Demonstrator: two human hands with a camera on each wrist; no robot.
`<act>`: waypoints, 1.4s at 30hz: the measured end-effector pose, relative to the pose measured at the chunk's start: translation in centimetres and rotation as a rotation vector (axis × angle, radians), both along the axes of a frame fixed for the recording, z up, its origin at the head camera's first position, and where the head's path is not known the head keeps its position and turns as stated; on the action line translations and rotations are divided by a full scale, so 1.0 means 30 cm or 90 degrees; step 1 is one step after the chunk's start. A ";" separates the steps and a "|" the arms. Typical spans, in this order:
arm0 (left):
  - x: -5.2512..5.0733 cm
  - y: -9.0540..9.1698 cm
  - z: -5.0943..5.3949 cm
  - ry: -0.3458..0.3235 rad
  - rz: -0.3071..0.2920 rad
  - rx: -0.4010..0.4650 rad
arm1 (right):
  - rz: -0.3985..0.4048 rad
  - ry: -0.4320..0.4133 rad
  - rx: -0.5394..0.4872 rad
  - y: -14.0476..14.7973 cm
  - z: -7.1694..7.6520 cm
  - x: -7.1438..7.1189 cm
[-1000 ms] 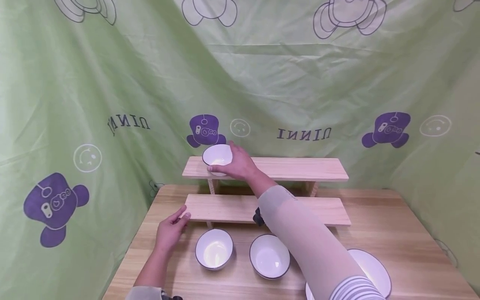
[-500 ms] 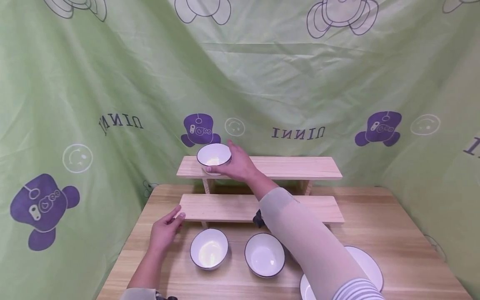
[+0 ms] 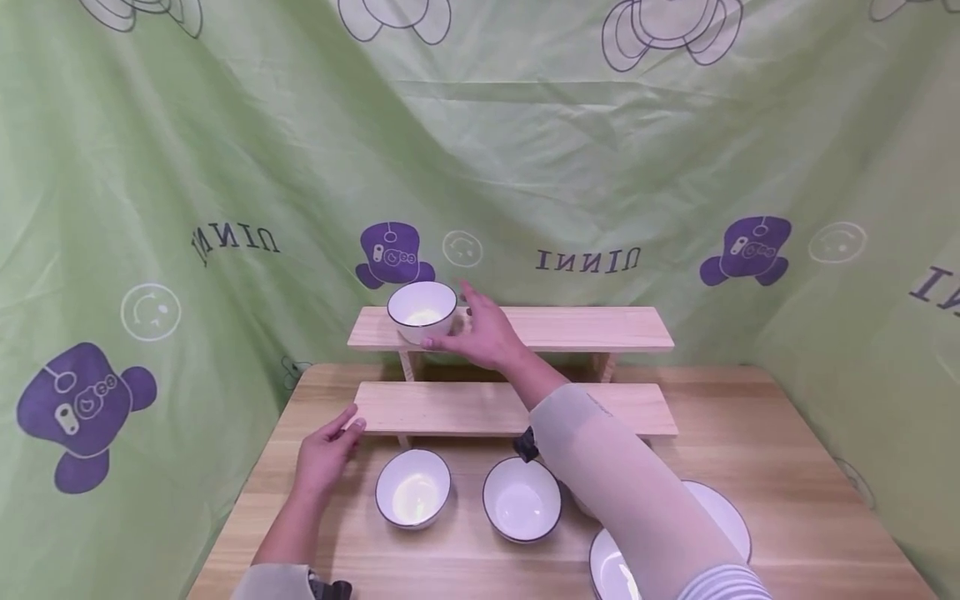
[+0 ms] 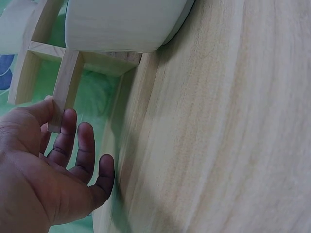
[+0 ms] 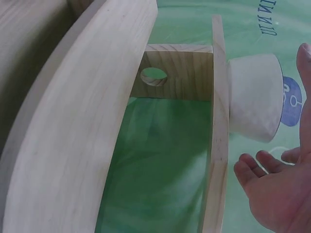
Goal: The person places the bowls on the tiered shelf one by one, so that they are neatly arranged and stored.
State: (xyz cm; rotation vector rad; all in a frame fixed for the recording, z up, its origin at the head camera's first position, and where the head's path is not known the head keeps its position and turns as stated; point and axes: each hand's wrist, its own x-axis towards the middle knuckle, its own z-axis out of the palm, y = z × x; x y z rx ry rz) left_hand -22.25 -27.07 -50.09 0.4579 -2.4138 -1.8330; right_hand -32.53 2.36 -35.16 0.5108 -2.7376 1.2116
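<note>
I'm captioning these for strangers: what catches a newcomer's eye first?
Probably the green fabric backdrop behind everything, with purple cartoon figures. Then the round white dark-rimmed bowl on the left of the upper pale wooden shelf, the right hand beside it. Below, the left hand pinches the lower pale wooden shelf.

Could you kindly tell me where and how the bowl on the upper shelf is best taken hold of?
I'd grip the bowl by its outer wall just below the rim, coming from the right: it stands upright near the left end of the upper shelf, its wall flares toward the top, and the right hand is open on that side.
</note>
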 end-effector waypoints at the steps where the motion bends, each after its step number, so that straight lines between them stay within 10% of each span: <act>1: 0.000 0.000 0.002 -0.001 0.000 0.004 | 0.001 0.001 -0.005 0.006 -0.001 0.003; 19: -0.009 -0.014 0.000 -0.008 -0.005 0.030 | 0.011 0.002 -0.132 0.190 -0.010 0.127; 42: -0.006 -0.006 0.003 -0.012 -0.006 0.039 | -0.030 0.007 -0.136 0.418 -0.057 0.279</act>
